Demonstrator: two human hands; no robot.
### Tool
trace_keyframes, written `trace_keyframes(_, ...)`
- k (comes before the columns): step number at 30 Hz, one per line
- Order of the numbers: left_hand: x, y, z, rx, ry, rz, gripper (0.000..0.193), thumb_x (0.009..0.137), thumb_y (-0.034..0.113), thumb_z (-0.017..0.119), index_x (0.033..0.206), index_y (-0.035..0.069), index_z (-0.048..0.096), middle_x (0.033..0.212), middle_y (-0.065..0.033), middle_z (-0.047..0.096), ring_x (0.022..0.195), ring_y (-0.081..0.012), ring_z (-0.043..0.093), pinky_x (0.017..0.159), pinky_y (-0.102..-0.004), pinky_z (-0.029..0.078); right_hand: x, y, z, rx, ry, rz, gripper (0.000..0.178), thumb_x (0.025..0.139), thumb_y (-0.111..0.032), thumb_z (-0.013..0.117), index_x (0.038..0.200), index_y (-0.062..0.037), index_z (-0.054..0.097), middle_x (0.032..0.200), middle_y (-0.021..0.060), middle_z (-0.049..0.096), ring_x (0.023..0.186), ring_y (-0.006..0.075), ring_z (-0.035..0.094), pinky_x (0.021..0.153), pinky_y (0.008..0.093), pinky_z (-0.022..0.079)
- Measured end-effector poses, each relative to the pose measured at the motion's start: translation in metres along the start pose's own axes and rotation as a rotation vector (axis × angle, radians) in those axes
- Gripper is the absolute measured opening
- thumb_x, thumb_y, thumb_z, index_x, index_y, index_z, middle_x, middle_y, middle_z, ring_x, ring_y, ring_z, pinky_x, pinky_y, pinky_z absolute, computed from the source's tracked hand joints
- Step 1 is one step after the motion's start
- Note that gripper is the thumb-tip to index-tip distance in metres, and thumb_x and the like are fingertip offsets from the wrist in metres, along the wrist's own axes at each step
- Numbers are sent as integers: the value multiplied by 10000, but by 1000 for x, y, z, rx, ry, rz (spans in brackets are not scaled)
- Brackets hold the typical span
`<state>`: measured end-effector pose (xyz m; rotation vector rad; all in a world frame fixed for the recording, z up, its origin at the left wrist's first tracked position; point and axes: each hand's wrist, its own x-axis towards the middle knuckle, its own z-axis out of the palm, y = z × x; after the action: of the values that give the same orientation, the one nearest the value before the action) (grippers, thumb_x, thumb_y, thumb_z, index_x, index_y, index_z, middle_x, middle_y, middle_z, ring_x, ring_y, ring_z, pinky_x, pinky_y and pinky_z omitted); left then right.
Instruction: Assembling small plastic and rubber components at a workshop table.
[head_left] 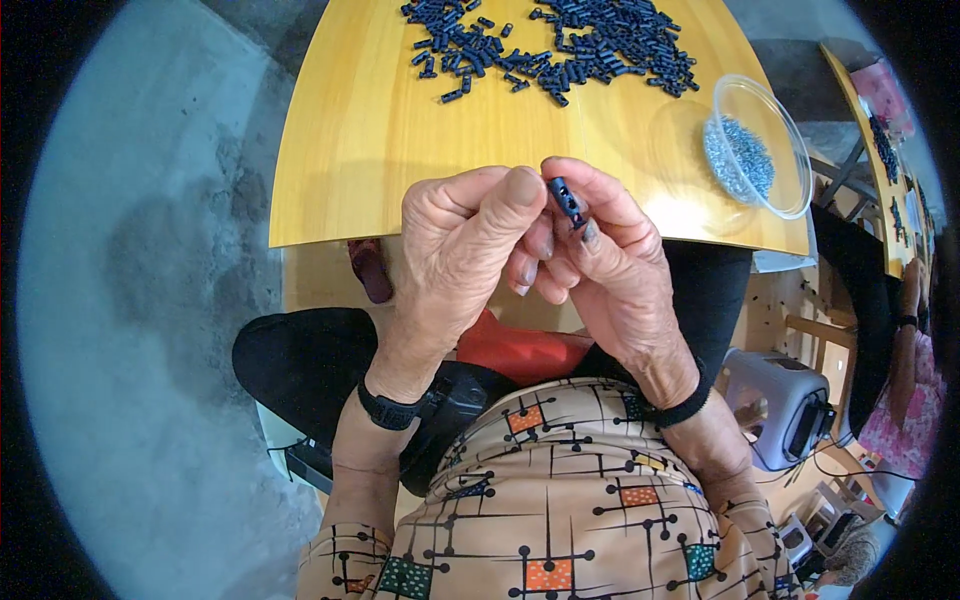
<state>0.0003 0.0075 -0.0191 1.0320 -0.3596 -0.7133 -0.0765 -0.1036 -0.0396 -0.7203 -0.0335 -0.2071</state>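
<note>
A small black plastic piece, tube-shaped with holes in its side, is pinched between the thumb and fingers of my right hand. It points up and slightly left, just beyond the table's near edge. Right beside its upper end, my left hand is closed, its thumb pressed on the forefinger. Whatever those fingertips hold, if anything, is hidden. Many similar black pieces lie in loose heaps across the far part of the yellow table.
At the table's right edge, a clear round plastic bowl holds small silvery-blue pieces. A grey plastic stool stands at right. Farther right, another person's arm reaches toward a second table bearing black pieces.
</note>
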Motion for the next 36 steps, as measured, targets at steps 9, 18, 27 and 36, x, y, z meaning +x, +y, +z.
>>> trace_keyframes(9,0,3,6,321,34,62,242,850,205,584,825,-30,629,556,-11,536,421,-41,441,379,-168,373,-1,-1,0,-45,69,-2,418,817,-125,610,1199,-13,485,811,42,580,629,83,502,539,195,408)
trace_keyframes(18,0,3,7,122,-27,-98,195,830,180,615,845,-9,658,614,-22,582,452,-32,454,392,-149,343,9,-22,-7,-734,-85,-270,444,743,-152,665,1145,-16,535,1018,98,544,947,172,511,825,263,405)
trace_keyframes(27,-7,-9,17,-136,-113,-98,200,833,166,603,825,-34,614,725,-70,595,460,-51,450,356,-161,314,12,-33,-9,-874,-183,-309,558,642,-432,716,958,18,618,1024,150,553,959,227,540,821,318,436)
trace_keyframes(36,-15,-21,28,-323,-112,-85,156,826,142,614,861,-8,642,620,-57,584,433,-59,430,389,-182,329,10,-29,-8,-907,-186,-443,607,625,-543,663,812,31,604,866,154,596,853,257,570,777,340,449)
